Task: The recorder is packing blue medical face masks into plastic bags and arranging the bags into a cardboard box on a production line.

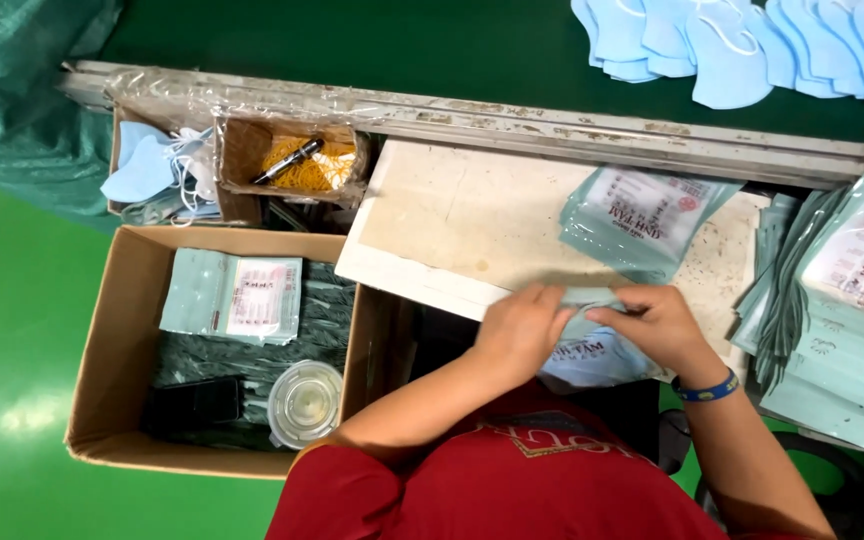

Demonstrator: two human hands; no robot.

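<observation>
At the far left a cardboard box [112, 350] sits on the green floor, within easy reach of the person's left arm; it holds stacked sealed pouches, one flat pale packet [232, 297] on top, a dark phone [192, 402] and a clear lidded cup [305, 400]. Behind it a small open carton [242, 160] keeps yellow rubber bands [327, 168] and a pen [290, 160] handy. At the near edge of the pale work board [452, 215], the left hand [520, 328] curls its fingers closed around one end of a light-blue mask pouch [592, 300] — steadying it, it seems — while the right hand [657, 322], a blue wristband [707, 389] behind it, pinches the other end between thumb and fingers. A small pile of filled pouches [642, 215] lies just beyond. Farther right, a large stack of flat bags [852, 330] waits, with loose blue masks [742, 45] on the green belt above.
</observation>
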